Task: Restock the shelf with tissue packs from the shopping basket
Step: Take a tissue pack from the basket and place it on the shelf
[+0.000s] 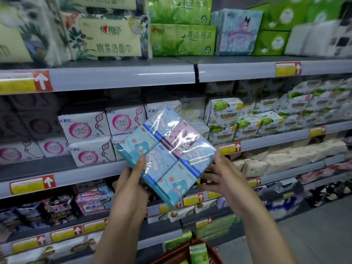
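A blue cartoon-printed tissue multipack (167, 149), wrapped in shiny film, is held up tilted in front of the middle shelf. My left hand (133, 178) grips its lower left edge, thumb on the front. My right hand (222, 174) touches its lower right corner with fingers spread behind it. Matching blue cartoon packs (238, 31) stand on the top shelf (247, 70) at the right. The red shopping basket (202, 244) shows at the bottom edge, with a green tissue pack (198, 252) inside it.
Green tissue packs (182, 39) and floral cream packs (108, 37) fill the top shelf to the left. White and pink pad packs (85, 130) and green-leaf packs (247, 119) line the middle shelf. Lower shelves carry more goods. Grey floor (314, 235) lies at the right.
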A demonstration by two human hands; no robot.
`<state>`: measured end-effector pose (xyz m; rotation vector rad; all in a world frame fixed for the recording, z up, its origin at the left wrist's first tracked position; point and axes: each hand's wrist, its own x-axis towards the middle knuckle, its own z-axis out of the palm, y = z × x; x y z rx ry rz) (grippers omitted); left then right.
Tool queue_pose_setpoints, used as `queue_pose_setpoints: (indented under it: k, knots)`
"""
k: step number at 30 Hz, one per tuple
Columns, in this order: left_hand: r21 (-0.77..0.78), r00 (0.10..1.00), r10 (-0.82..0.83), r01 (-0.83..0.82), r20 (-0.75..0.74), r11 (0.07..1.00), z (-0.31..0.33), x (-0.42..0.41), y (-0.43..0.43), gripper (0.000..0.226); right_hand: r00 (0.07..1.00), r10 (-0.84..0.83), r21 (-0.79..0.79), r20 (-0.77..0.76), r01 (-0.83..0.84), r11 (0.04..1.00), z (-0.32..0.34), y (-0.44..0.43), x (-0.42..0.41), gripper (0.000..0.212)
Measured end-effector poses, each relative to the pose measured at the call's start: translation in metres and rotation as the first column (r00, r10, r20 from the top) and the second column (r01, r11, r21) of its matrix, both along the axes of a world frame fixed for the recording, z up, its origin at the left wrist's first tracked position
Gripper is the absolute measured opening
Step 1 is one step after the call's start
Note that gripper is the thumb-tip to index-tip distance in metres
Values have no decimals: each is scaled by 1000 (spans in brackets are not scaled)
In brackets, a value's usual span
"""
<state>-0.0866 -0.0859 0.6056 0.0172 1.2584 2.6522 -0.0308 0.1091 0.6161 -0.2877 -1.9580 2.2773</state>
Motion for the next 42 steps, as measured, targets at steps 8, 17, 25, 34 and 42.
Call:
queue_pose_setpoints:
  k: [8, 17, 25, 34, 42]
  knots:
    - [126, 999, -37, 36, 4, 991, 20, 25, 60, 51, 998, 26, -11, -64, -26, 1000, 16, 30, 12, 61]
    - [34, 999, -42, 43, -34, 998, 42, 59, 109, 57, 988, 6, -55, -152, -15, 998, 41, 110, 37, 53]
    - [-98, 995, 97, -98, -21, 990, 45, 79, 150, 45, 977, 69, 5, -201, -69, 998, 53, 177, 54, 49]
    - [-232, 997, 31, -46, -71, 972, 57, 91, 198, 45, 964, 25, -59, -264, -42, 997, 69, 228, 54, 44]
    - [-323, 986, 10, -64, -166, 944, 79, 67, 198, 51, 951, 16, -46, -310, -32, 998, 93, 234, 38, 40]
